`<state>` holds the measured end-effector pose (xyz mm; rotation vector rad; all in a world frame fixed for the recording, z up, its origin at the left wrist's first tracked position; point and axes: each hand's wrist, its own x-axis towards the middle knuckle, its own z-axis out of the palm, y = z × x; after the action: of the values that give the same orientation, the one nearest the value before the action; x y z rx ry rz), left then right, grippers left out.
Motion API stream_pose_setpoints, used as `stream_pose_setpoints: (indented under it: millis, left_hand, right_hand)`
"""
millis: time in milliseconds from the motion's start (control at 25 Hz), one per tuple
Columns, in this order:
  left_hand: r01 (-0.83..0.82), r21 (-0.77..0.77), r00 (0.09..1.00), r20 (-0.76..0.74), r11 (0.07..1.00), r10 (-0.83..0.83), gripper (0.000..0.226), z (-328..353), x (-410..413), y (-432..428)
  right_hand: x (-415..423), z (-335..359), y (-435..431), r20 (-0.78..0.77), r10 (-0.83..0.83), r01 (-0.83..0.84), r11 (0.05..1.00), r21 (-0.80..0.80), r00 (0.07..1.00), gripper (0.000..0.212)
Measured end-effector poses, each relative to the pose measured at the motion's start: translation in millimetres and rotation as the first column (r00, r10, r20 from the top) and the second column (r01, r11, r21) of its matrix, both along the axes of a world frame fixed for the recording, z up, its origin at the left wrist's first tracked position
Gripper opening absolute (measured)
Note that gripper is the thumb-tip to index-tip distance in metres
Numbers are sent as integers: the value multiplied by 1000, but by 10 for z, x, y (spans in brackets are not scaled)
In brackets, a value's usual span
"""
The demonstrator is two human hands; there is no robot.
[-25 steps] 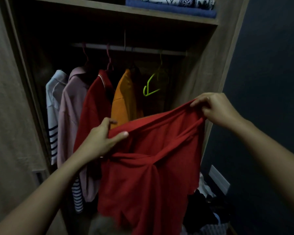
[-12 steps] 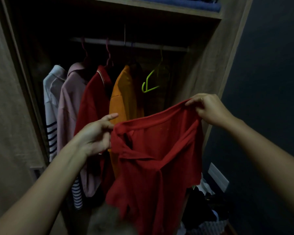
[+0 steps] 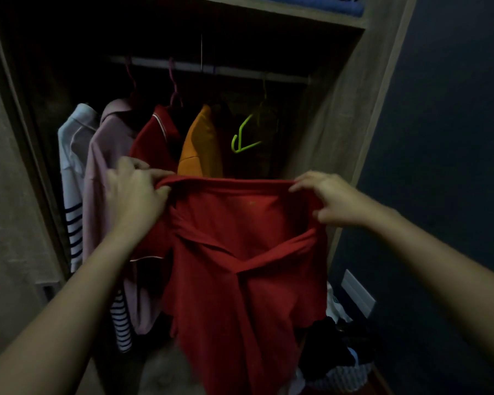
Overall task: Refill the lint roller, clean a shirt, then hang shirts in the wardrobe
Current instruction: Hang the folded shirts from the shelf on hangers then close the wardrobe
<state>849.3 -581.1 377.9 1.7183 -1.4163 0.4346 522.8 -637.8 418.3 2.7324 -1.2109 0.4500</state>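
1. The plain red cloth shirt (image 3: 240, 266) hangs at the centre of the view, in front of the open wooden wardrobe (image 3: 334, 132), with its top edge stretched level.
2. The left hand (image 3: 137, 192) pinches that edge at the shirt's 10 o'clock corner, fingers curled round the fabric.
3. The right hand (image 3: 330, 202) grips the 2 o'clock corner in the same way.
4. A small faint mark near the shirt's top edge is too small to read.
5. At 12 o'clock, a bare lime-green plastic hanger (image 3: 244, 138) hangs from the metal rail (image 3: 240, 72).
6. From 9 to 11 o'clock hang a white navy-striped shirt (image 3: 72, 172), a pink shirt (image 3: 103, 166), a dark red shirt with white piping (image 3: 154, 138) and an orange shirt (image 3: 200, 146).
7. At 5 o'clock lies a heap of dark clothes (image 3: 340, 352).
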Motion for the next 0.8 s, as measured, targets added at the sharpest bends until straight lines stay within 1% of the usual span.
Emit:
stream_pose_setpoints:
  millis: [40,80,120,160,200,240,320,400,440,480,520,560,600,680,760,800]
  left_hand:
    - [-65,-15,998,12,998,65,34,10,0,-9]
    - [-6,-2,1000,4,1000,6,36,27,-25,-22]
    - [156,10,986,-53,988,-156,39,68,-67,-16]
    - [316,16,937,-163,949,-310,43,129,-105,3]
    - [411,-6,872,-291,912,-395,51,211,-110,10]
    - [426,-60,826,-381,903,-416,54,279,-65,-17]
    - [397,-115,807,-428,910,-406,49,382,-10,-48]
    - [438,-84,764,-491,895,-419,54,438,-57,-57]
    - [495,-38,739,-506,868,-444,52,470,-120,-76]
    - [563,11,722,-492,826,-486,45,506,-201,-112]
    - [620,32,703,-467,784,-537,33,549,-288,-167]
    - [639,16,692,-448,769,-566,24,601,-370,-257]
    - [616,-30,704,-427,787,-567,22,663,-464,-364]
    - [500,-84,794,-353,862,-495,25,793,-660,-692]
    - [419,-6,886,-217,908,-410,40,896,-825,-1087]
    - [404,47,906,-162,914,-392,50,947,-873,-1306]
  right_hand:
    - [4,-63,19,-28,-1,2,1000,23,1000,57]
    - [-28,-93,0,-11,-23,23,999,24,1000,54]
    - [-79,-91,-21,38,-54,53,998,25,998,49]
    - [-137,-83,-42,91,-81,77,996,51,993,44]
    - [-186,-70,-55,132,-96,84,992,94,987,43]
    - [-215,-51,-57,172,-100,77,987,139,980,45]
    - [-225,34,-48,259,-103,51,978,201,961,48]
    - [-195,191,-80,314,-99,42,982,184,944,49]
    - [-179,285,-130,302,-106,63,987,149,947,48]
    - [-160,372,-205,267,-116,91,990,104,957,48]
    - [-129,448,-288,220,-118,108,993,58,968,47]
    - [-74,499,-371,167,-114,111,993,25,979,47]
    - [-8,522,-443,102,-119,120,993,1,988,47]
    - [83,517,-576,-54,-176,171,982,-82,983,47]
    - [83,464,-720,-161,-254,230,961,-154,954,44]
    - [56,431,-806,-207,-291,257,950,-176,934,42]
